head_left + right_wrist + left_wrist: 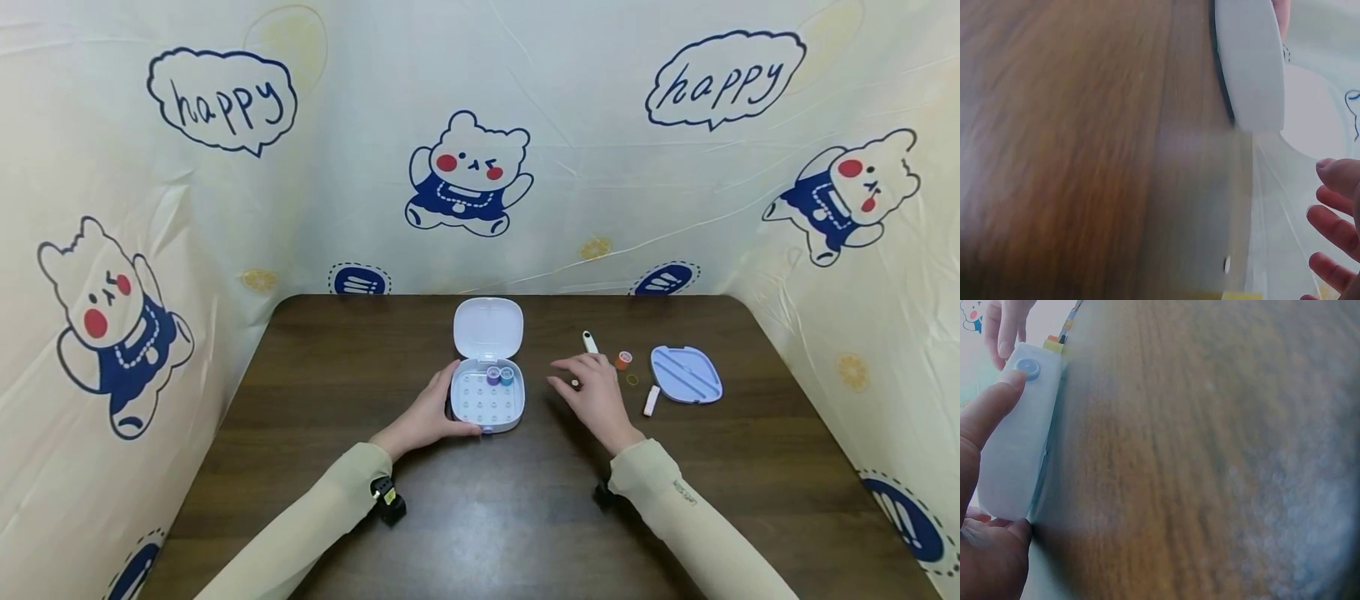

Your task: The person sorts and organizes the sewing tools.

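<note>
Pale case [487,399], lid [488,327] open, sits near the middle of the tabletop's [337,350] far edge; purple spool [493,376] and blue spool [507,376] toward its back. Left hand [427,417] grips its left side. Right hand [600,398] off to its right, fingers spread, nothing visibly held. Orange spool [623,361], blue tray [675,383] nearer right edge. Risk: left-hand tug could tip case, unseat spools. Left wrist shows thumb at front button [1028,369]; only head shows pegs [480,405].

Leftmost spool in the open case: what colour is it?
Purple; the leftmost spool shows best in the head view.
</note>
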Demonstrator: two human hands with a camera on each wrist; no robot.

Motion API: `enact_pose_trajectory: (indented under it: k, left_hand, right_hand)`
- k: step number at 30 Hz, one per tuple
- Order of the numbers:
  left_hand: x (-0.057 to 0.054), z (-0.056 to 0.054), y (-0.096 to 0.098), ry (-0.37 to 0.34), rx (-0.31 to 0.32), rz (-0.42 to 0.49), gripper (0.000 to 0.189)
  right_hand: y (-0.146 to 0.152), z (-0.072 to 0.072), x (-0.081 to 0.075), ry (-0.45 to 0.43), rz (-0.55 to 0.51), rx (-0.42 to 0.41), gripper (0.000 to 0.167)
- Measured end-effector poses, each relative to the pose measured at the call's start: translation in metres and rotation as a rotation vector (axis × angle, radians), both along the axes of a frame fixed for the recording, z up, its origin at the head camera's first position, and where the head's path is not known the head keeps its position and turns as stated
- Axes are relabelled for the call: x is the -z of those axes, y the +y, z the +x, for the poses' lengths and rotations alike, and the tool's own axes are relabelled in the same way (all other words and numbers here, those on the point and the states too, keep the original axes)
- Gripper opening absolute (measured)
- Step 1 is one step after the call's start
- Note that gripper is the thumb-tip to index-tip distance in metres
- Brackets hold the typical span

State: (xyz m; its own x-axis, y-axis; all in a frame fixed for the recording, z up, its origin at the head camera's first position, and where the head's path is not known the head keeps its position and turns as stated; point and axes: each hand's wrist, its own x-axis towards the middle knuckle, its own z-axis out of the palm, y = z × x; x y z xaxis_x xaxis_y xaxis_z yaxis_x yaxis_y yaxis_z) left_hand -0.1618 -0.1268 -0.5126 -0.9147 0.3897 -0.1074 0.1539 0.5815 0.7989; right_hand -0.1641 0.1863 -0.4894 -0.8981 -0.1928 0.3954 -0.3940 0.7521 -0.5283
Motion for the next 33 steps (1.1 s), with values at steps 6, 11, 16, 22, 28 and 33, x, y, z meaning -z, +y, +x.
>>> enact_pose_trajectory:
  k: [6,11,16,22,28,33]
  left_hand:
    - [0.001,0.000,0.000,-0.002,-0.002,-0.002,0.129]
    - [0.001,0.000,0.000,-0.001,-0.002,-0.001,0.129]
    - [0.000,0.001,0.000,-0.007,-0.004,-0.004,0.129]
    - [0.000,0.000,-0.001,-0.003,-0.004,-0.007,0.129]
    - [0.000,0.000,0.000,-0.004,-0.005,-0.006,0.129]
    - [0.000,0.000,0.000,-0.004,-0.006,-0.004,0.129]
  right_hand:
    - [0.015,0.002,0.002,0.056,-0.015,0.020,0.027]
    - [0.028,0.002,0.005,0.103,-0.002,0.042,0.026]
    - [0.040,0.002,0.009,0.143,-0.014,0.068,0.027]
    - [0.053,0.001,0.012,0.120,-0.013,0.114,0.030]
    - [0.060,-0.001,0.017,0.061,-0.010,0.172,0.029]
    - [0.064,-0.003,0.021,-0.007,-0.008,0.190,0.030]
